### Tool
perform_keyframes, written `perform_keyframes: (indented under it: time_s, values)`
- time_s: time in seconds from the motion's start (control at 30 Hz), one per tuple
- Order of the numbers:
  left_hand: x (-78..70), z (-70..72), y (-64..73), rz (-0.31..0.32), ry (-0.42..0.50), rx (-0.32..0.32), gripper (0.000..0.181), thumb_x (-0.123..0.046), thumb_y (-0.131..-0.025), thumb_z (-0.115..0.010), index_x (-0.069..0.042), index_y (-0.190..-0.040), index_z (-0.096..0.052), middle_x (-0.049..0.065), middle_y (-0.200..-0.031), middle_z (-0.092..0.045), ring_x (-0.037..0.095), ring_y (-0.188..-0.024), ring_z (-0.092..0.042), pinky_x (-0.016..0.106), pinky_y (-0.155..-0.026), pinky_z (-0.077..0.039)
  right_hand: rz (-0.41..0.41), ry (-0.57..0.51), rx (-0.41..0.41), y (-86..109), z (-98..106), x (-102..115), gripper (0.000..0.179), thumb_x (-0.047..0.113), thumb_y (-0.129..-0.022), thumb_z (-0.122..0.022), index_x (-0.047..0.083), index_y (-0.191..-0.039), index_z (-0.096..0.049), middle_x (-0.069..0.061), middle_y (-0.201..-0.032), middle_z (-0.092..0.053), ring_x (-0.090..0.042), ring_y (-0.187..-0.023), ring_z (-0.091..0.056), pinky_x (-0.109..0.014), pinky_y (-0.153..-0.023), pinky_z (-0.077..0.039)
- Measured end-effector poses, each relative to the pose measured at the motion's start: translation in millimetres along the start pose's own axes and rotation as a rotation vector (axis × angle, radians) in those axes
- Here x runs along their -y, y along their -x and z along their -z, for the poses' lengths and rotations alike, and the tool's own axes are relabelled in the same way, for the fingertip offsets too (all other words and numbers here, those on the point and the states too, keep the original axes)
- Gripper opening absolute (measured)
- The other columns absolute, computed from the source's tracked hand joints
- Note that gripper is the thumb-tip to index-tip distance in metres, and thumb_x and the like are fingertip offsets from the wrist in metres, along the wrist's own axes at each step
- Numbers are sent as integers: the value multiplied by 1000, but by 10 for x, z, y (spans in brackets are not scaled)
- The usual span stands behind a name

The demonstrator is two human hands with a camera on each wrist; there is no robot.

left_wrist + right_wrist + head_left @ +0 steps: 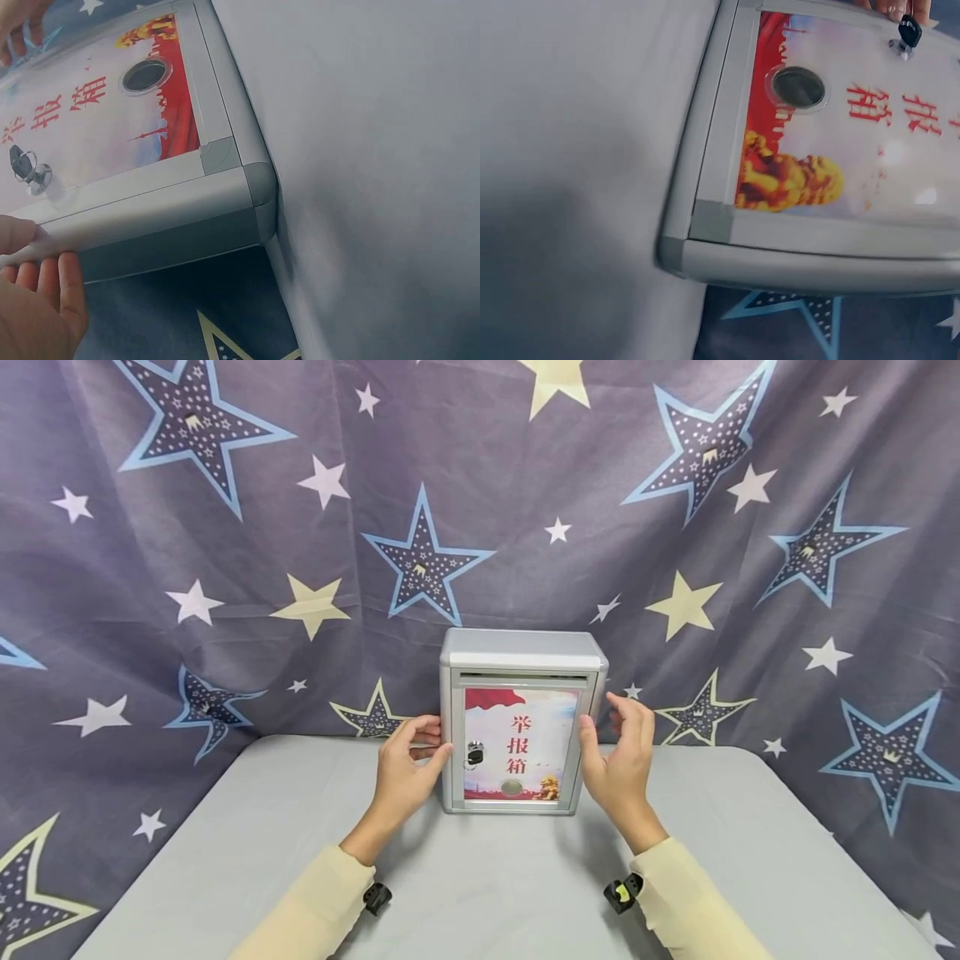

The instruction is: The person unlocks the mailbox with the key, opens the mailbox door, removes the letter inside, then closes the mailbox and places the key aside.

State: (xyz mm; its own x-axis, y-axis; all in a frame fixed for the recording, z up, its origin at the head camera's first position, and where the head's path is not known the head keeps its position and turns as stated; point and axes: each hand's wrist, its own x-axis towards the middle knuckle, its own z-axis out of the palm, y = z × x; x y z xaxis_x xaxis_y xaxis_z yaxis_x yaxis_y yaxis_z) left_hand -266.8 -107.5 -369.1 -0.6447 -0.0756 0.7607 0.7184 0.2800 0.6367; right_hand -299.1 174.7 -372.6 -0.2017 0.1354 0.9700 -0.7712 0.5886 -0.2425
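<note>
A silver-grey, rectangular metal box with red lettering (525,727) stands upright on the pale grey worktop (487,885). The left hand (405,768) rests loose, ungrasping fingers against its left side, thumb at the front edge. The right hand's (622,764) fingers are relaxed beside its right edge; whether the thumb touches is hard to tell.

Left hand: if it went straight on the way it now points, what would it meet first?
Most likely the grey box, on its left side; the left hand seems to touch it, though depth is unclear.
</note>
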Motion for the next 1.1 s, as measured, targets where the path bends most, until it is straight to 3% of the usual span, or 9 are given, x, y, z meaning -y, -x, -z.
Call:
perform_keyframes:
  time_s: [0.17, 0.47, 0.6, 1.1]
  values:
    - [26, 24, -4, 7, -10, 27, 36, 17, -81, -77, 13, -114, -64, 28, -102, -65, 43, -88, -67, 47, -75, -64, 103, 19, 25, -22, -48, 110, 45, 13, -92, -67, -8, -129, -58, -31, -116, -53, -40, -96, -52, -33, -80, -45]
    - [36, 40, 0, 34, 5, 42, 35, 17, -81, -77, 13, -114, -65, 29, -102, -65, 42, -89, -68, 54, -75, -62, 257, 39, 62, 36, -169, 288, 40, 11, -88, -66, -10, -121, -61, -27, -113, -58, -42, -96, -54, -44, -81, -46]
    - [41, 41, 8, 37, 10, 44, 36, 17, -80, -77, 13, -114, -65, 28, -102, -65, 42, -89, -68, 52, -75, -62, 327, 44, 104, 95, -238, 340, 37, 12, -89, -64, -9, -119, -62, -25, -111, -59, -39, -91, -54, -44, -75, -46]
    - [57, 42, -17, 36, 13, 41, 37, 17, -81, -77, 13, -115, -64, 28, -103, -65, 42, -90, -68, 49, -76, -63, 394, 48, 295, 278, -490, 509, 34, 17, -93, -62, -5, -120, -63, -18, -113, -61, -34, -94, -58, -44, -81, -54]
